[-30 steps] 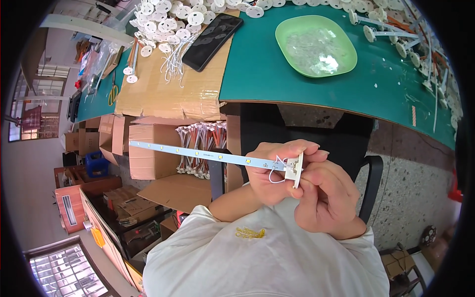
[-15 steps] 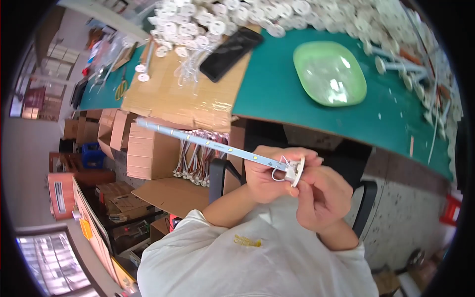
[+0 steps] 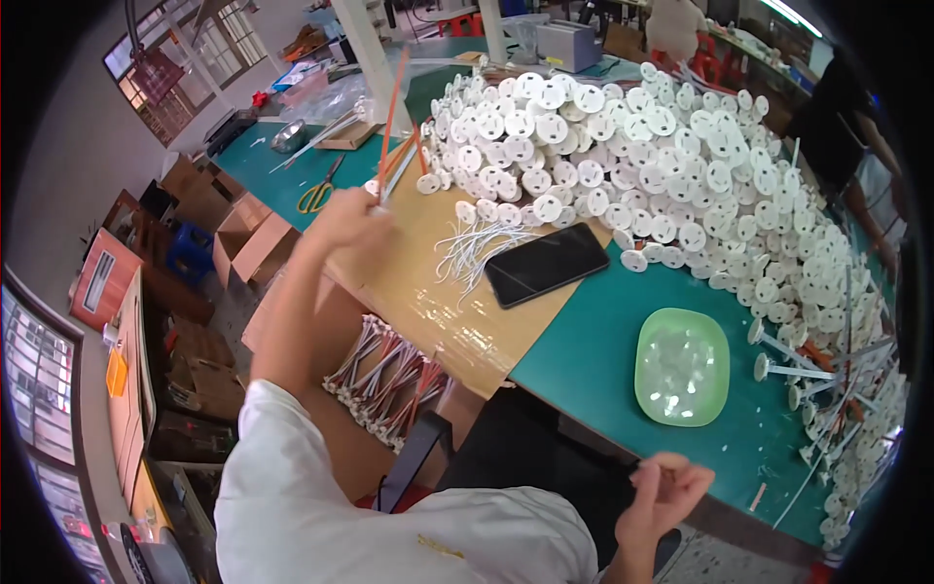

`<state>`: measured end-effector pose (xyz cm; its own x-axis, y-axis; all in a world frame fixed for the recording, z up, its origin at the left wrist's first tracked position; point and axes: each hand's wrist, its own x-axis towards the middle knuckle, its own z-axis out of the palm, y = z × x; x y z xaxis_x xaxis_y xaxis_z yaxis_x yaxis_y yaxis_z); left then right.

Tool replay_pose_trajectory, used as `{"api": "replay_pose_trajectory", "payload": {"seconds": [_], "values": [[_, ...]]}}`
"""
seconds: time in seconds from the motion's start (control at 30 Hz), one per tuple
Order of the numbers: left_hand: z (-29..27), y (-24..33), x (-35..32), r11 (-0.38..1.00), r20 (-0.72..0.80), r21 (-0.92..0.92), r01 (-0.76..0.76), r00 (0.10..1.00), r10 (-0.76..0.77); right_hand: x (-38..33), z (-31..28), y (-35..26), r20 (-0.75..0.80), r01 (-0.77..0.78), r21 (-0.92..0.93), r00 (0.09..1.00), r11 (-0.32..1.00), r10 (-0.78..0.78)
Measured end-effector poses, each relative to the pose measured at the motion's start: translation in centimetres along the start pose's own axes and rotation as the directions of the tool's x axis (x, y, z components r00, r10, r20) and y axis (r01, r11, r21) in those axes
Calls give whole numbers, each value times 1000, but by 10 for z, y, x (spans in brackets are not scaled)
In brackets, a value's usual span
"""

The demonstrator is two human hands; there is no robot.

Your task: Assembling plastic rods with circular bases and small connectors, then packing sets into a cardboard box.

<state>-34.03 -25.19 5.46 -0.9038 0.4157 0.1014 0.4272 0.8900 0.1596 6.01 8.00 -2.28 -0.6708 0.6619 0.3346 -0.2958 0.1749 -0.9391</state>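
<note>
My left hand [image 3: 350,222], somewhat blurred, reaches to the far left over the cardboard sheet [image 3: 438,331]. Its fingers are closed at the lower end of a narrow LED strip [image 3: 396,107], whose orange side shows as it points away from me. White round caps and other thin strips lie by the fingertips, so exactly what is gripped is partly hidden. Low at the right, my right hand [image 3: 666,494] hovers in front of the table edge, fingers curled in against the thumb. Whatever is between them, if anything, cannot be made out.
A big heap of white round-capped strips [image 3: 584,146] covers the back and right. Nearer lie a black phone [image 3: 545,265], loose white wires [image 3: 477,255] and a green bowl [image 3: 642,375] of clear pieces. Yellow-handled scissors [image 3: 313,198] lie left; a box of strips [image 3: 389,375] stands below.
Both hands held the LED strip and its white cap before my chest. Now they are apart: my left hand has gone far left, my right has stayed low. The view has tilted up.
</note>
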Motion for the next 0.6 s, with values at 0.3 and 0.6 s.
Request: {"api": "replay_pose_trajectory", "payload": {"seconds": [0.3, 0.6], "values": [[-5, -94, 127, 991, -53, 70, -111, 992, 115, 13, -103, -18, -341, 432, -287, 788, 855, -513], [77, 177, -54, 851, -516, -274, -448, 815, 262, 28, -255, -65, -340, 286, -745, 614, 603, -712]]}}
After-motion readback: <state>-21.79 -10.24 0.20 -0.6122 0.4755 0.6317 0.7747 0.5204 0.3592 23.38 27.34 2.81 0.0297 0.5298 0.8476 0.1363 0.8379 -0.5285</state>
